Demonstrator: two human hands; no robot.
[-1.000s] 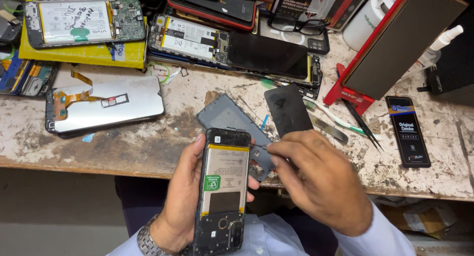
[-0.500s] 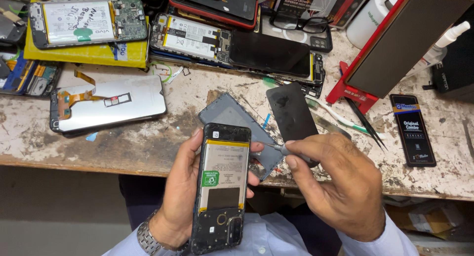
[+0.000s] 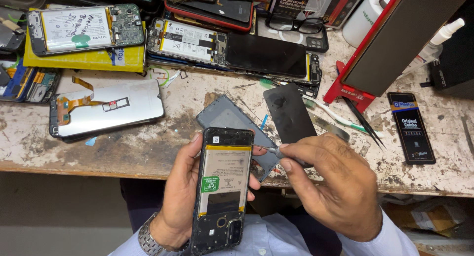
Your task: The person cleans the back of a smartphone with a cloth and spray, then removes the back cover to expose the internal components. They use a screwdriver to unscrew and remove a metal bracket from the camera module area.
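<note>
Screwdriver (image 3: pixel 276 151) tip now sits against the upper right edge of the opened phone (image 3: pixel 222 187), where a second ago the right hand (image 3: pixel 335 187) was lower and further right of that phone, fingers bunched near the grey back cover (image 3: pixel 232 123). The right hand is closed in a pinch around the tool's shaft, thumb and forefinger forward. The left hand (image 3: pixel 182 197) wraps the opened phone from behind and the left, fingers curled round its right edge, holding it upright over the bench edge (image 3: pixel 98 169), back side with the battery facing up. That phone has tilted slightly and risen since then. Judging by this, work has passed from fetching the tool to working on the phone's frame. Beyond the opened phone lies a black panel (image 3: pixel 289 113).
</note>
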